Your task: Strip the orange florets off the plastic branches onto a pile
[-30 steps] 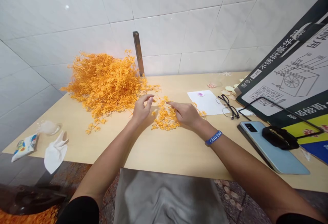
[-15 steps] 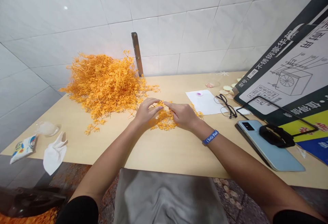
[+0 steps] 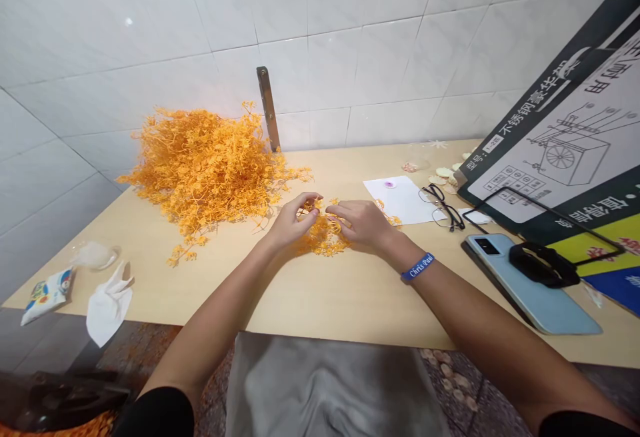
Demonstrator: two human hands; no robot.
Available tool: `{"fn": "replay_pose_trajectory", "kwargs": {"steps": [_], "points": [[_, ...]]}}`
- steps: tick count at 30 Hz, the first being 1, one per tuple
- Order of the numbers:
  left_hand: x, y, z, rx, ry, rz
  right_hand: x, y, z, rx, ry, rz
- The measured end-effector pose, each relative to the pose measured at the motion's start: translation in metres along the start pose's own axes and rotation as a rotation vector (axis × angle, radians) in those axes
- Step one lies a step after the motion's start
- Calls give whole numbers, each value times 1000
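My left hand is curled around part of an orange dried-flower sprig, with bits of it showing between thumb and fingers. Facing it from the right, my right hand has its fingers bent inward on the same flowers; its fingertips are partly lost among them. A blue wristband circles the right wrist. Small orange flowers lie on the table beneath both hands. To the left and behind stands a big heap of orange dried flowers, its loose stems reaching toward my left hand.
On the right are white paper, eyeglasses, a light blue phone with a black strap-like item, and a large printed box. Left are a snack packet, tissue and clear cup. A metal bracket stands against the tiled wall.
My hands have moved slightly apart, the right one shifting a little rightward. The fingers of my left hand now curl with orange sprig showing between them.
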State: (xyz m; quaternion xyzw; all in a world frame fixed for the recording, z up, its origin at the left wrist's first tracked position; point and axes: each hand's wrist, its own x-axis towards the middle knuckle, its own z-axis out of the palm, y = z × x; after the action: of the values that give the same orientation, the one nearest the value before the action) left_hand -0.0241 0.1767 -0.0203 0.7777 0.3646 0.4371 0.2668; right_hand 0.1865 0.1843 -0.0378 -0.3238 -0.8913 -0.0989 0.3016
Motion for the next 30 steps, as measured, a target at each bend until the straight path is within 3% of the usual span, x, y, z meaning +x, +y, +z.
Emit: {"fn": "replay_pose_trajectory", "kwargs": {"steps": [3,8,11,14,16,19,22,24,27,30], "points": [[0,3,0,48,38,-29,0,-1,0,25,-33,14],[4,5,-3,55,239,-152,2,-8,-4,85,-70,25],[8,-2,-23,102,343,-206,3,-11,-7,95,-65,-23],[11,-16,-53,166,646,-250,0,-10,-8,96,-61,-69],[11,-23,-67,221,760,-272,-2,-7,-7,91,-27,-59],[9,-27,-65,264,621,-271,-3,-1,-5,65,65,-50],[6,-24,-46,309,397,-256,-2,2,-2,39,128,-67],[5,-23,-37,344,314,-258,-2,2,-1,28,129,-63],[4,-27,-34,360,262,-245,-2,2,0,28,86,-33],[4,-30,-37,323,290,-179,-2,2,0,52,54,-7]]}}
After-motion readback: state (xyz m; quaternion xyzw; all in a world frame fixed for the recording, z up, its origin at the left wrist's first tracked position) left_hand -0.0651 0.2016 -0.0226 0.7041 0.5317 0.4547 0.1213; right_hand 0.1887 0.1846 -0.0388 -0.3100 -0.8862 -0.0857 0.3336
